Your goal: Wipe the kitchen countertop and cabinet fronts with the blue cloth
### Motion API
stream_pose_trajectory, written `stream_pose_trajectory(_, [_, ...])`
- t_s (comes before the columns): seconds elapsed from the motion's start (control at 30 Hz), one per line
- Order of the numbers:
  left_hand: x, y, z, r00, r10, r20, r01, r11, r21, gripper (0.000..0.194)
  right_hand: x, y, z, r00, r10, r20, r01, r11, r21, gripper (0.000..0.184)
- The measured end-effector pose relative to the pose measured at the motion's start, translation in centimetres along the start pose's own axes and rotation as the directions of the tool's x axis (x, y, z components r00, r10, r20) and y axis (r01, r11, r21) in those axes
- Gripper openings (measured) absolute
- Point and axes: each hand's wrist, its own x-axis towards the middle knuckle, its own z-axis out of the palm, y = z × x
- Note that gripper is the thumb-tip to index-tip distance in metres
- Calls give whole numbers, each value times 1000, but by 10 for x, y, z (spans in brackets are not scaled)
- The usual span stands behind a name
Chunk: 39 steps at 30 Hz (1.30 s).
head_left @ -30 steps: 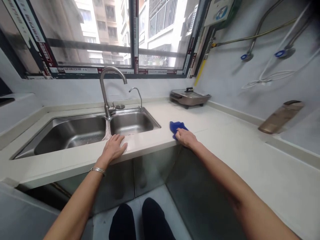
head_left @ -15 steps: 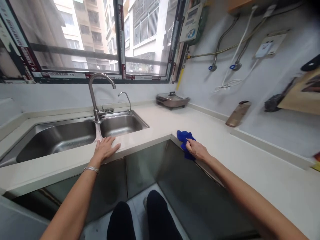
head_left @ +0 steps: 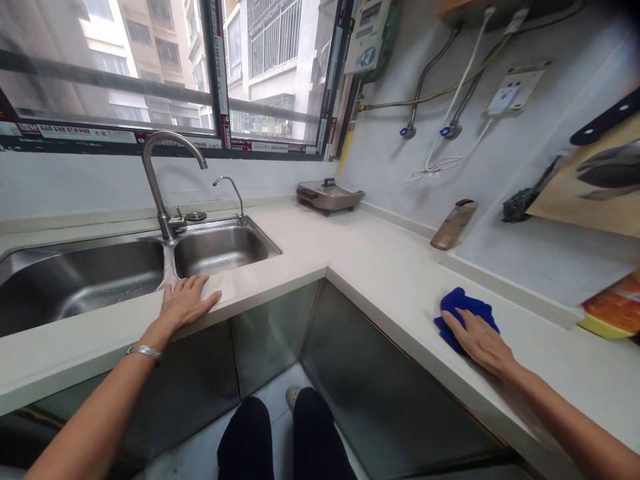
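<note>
My right hand (head_left: 477, 339) presses a bunched blue cloth (head_left: 463, 308) onto the white countertop (head_left: 380, 287), right of the inner corner. Its fingers lie over the cloth and partly cover it. My left hand (head_left: 186, 303) rests on the counter's front edge, fingers spread and holding nothing. Just behind those fingertips is the steel double sink (head_left: 273, 250), with a tall curved faucet (head_left: 155, 173) at its back. A silver bracelet (head_left: 145, 351) circles my left wrist.
A lidded electric pan (head_left: 330, 195) stands in the back corner. Against the right wall leans a brown bottle (head_left: 453, 225). An orange and yellow package (head_left: 613, 310) lies at the far right. Dark cabinet doors (head_left: 380, 373) run below the counter.
My right hand has moved the cloth from the counter's inner corner edge rightward onto the right-hand surface. My left hand stays by the sink. The view has turned slightly to the right.
</note>
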Motion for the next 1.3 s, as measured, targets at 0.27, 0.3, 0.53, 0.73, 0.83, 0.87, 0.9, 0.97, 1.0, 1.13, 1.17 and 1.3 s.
stream_pose_trajectory(0.27, [46,57,6,988,141,63,-142,990,-2,80,42,-71,34,959,-233,158,218,970,106,76])
stream_pose_trajectory(0.3, [54,71,10,980,189,60,-188,982,-17,78,47,-80,35,950,-275,146,260,958,119,72])
stream_pose_trajectory(0.53, [85,128,31,884,462,67,-453,884,-117,73,82,-151,47,840,-522,145,466,833,297,60])
stream_pose_trajectory(0.73, [82,119,30,843,538,26,-525,831,-182,91,136,-223,73,726,-663,185,559,725,403,56])
stream_pose_trajectory(0.83, [82,120,33,843,539,-5,-525,820,-229,92,155,-265,85,626,-755,193,636,638,433,55])
stream_pose_trajectory(0.87, [82,120,34,848,530,-12,-516,821,-245,92,159,-279,88,588,-785,197,661,606,443,55])
stream_pose_trajectory(0.9, [82,121,35,855,519,-17,-504,823,-262,91,162,-293,91,551,-810,201,682,576,451,56])
stream_pose_trajectory(0.97, [82,123,36,868,496,-21,-480,828,-292,89,168,-320,97,496,-845,201,713,529,460,56])
stream_pose_trajectory(1.0, [82,123,36,874,486,-16,-468,832,-299,89,170,-333,101,480,-855,197,724,512,461,56])
stream_pose_trajectory(1.13, [80,124,34,875,482,47,-449,843,-295,91,187,-390,121,453,-871,192,748,488,449,57])
stream_pose_trajectory(1.17, [80,124,34,870,489,58,-453,840,-298,92,193,-404,127,448,-871,200,750,488,445,58])
stream_pose_trajectory(1.3, [78,124,34,859,507,76,-463,831,-308,96,219,-459,150,426,-871,245,764,491,418,59])
